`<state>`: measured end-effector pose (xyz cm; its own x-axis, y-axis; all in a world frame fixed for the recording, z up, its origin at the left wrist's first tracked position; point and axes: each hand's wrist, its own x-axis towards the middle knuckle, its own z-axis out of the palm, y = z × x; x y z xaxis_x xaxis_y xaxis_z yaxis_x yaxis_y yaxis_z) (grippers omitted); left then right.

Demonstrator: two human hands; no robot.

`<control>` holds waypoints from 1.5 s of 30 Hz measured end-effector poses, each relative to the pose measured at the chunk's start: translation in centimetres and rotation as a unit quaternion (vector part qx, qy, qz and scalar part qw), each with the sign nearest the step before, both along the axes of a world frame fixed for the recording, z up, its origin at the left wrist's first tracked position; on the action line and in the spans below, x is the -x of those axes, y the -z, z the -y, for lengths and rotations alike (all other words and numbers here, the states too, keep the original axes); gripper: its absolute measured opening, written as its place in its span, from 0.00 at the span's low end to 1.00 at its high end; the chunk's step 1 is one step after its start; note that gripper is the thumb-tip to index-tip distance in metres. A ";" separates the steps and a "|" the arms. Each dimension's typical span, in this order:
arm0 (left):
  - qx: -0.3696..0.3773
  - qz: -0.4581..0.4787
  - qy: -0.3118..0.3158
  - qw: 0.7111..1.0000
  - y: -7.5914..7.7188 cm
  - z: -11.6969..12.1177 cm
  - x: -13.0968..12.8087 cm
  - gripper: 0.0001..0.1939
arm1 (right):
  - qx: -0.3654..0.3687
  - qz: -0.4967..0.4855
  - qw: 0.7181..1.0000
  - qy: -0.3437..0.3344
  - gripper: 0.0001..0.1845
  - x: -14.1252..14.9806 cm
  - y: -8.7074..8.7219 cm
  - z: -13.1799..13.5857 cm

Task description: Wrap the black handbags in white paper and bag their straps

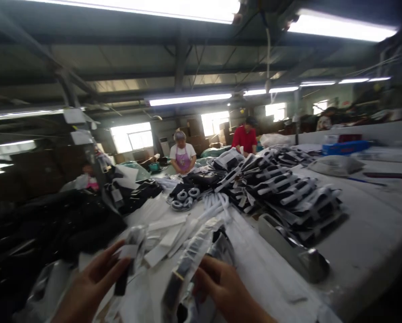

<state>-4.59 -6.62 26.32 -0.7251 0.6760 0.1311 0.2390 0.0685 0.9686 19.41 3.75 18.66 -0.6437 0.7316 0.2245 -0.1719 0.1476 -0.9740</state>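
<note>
My left hand [98,276] is closed in a pinch on a small white tag [128,252], with a dark strip hanging below it. Clear plastic shows just behind these fingers. To the right, my right hand [224,280] has its fingers closed on the edge of a folded dark garment [175,282] with glossy clear plastic over it. The garment stands tilted, and its lower part runs out of the picture. White paper strips [167,240] lie loose on the table between and beyond my hands. Motion blur softens the details.
A big pile of folded dark garments with white strips [281,184] covers the table ahead right. White rolled rings [183,195] lie nearer the middle. Dark cloth [53,233] is heaped at left. A grey curved object [293,249] lies at right. Two people [182,154] work across the table.
</note>
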 end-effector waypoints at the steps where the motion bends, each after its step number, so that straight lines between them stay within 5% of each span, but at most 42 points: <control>1: 0.001 0.014 0.009 1.000 0.4 0.2 0.0 0.36 | -0.004 -0.011 1.000 -0.013 0.34 0.1 -0.5 0.0; 7: -0.032 0.086 0.217 0.972 3.1 -2.3 -3.0 0.41 | -0.007 -0.037 0.998 -0.060 0.27 -0.1 -3.4 0.6; 11: -0.006 0.103 0.347 0.932 2.3 -3.7 -4.5 0.37 | -0.087 0.006 0.996 0.002 0.24 0.0 -4.2 -0.1; 16: 0.003 0.121 0.423 0.898 0.7 -5.3 -6.2 0.35 | -0.198 0.041 0.974 0.106 0.15 0.3 -3.9 -0.7; 21: 0.013 0.110 0.479 0.871 -0.7 -6.0 -7.5 0.29 | -0.082 0.045 0.988 0.122 0.16 0.1 -3.7 0.0; 25: 0.059 0.125 0.475 0.869 -1.0 -6.2 -7.1 0.25 | 0.023 -0.049 0.994 0.097 0.20 -0.3 -3.2 -0.1; 30: 0.075 0.104 0.485 0.865 -1.6 -6.4 -7.3 0.24 | 0.091 -0.118 0.985 0.091 0.21 -0.9 -1.7 -0.3; 37: 0.110 0.084 0.510 0.849 -4.2 -5.9 -8.7 0.27 | 0.033 -0.043 0.996 0.072 0.28 -1.8 0.4 -0.7; 41: 0.098 0.112 0.494 0.856 -3.3 -6.0 -8.7 0.23 | 0.008 0.086 0.995 0.054 0.32 -1.9 4.3 -1.6; 45: 0.094 0.172 0.461 0.866 -2.4 -6.0 -8.8 0.21 | -0.109 0.211 0.966 0.097 0.26 -1.4 9.8 -2.6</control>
